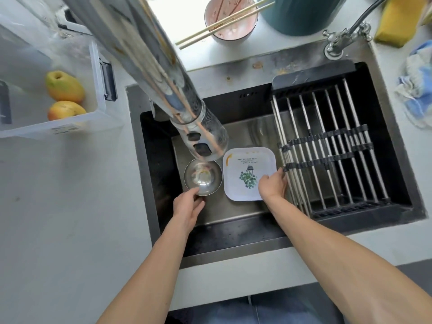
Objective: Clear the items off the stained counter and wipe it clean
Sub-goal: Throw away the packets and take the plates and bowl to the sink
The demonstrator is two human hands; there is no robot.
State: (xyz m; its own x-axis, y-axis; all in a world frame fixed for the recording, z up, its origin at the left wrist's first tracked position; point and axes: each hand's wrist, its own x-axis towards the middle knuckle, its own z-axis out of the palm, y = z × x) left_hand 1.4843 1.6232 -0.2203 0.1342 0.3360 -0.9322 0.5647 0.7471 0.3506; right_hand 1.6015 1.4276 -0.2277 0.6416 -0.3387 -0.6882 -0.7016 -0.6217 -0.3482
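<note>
Two dirty dishes are being set down on the floor of the dark stainless-steel sink [236,220]. The small round steel bowl [203,176] is being gripped at its near rim by the left hand [188,204], fingers curled over the edge, while the square white plate printed with a green plant [243,169] is being held at its near right corner by the right hand [272,184], thumb on top and the remaining fingers tucked under or behind the edge — how firmly cannot be told. Bowl and plate are lying side by side, just apart, with the plate being bounded on its right by the steel-rod drying rack [332,155] that spans the sink's right half. A large chrome faucet [163,78] is hanging over the basin, its head just above the bowl. The clearing looks only partly done: a pink patterned bowl [233,29] with a pair of wooden chopsticks [210,32] laid across it is being left on the pale counter [210,57] behind the sink, where orange stains are showing near the rim. That bowl is lying straight ahead of both hands, beyond the faucet, with the chopsticks' long axis running from lower left to upper right; the right hand appears the less obstructed of the two. A crumpled blue-and-white cloth [416,94] is being kept at the far right, nearer the right hand, for the wiping.
</note>
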